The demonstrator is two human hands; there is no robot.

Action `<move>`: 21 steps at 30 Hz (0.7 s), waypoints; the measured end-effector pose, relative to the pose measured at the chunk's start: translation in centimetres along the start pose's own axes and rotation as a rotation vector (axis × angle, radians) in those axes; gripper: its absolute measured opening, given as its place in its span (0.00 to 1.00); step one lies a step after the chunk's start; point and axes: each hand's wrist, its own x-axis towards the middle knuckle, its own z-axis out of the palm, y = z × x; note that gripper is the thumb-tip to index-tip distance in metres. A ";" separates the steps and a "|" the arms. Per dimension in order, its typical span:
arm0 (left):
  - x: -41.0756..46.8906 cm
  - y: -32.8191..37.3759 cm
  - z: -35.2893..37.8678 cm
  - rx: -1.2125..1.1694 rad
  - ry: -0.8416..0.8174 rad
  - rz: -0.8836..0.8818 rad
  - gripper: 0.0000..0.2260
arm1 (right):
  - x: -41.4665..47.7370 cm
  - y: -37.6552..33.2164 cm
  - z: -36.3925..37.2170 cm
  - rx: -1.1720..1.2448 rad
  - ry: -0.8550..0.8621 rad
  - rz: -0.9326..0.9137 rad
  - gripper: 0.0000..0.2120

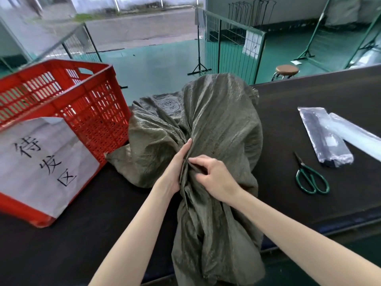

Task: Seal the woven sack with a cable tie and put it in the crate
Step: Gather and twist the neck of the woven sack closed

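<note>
Woven sack: olive-green, lying on the dark table, gathered neck draped over the near edge.
Left hand: fingers straight, pressed against the bunched fabric.
Right hand: fingers curled, pinching a fold of the neck.
Crate: red, just left of the sack.
Scissors: green-handled, to the right, near clear plastic packets.
</note>
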 end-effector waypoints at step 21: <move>1.6 -1.5 0.5 0.104 0.288 0.174 0.14 | -1.4 3.0 -4.0 -0.076 0.248 0.399 0.22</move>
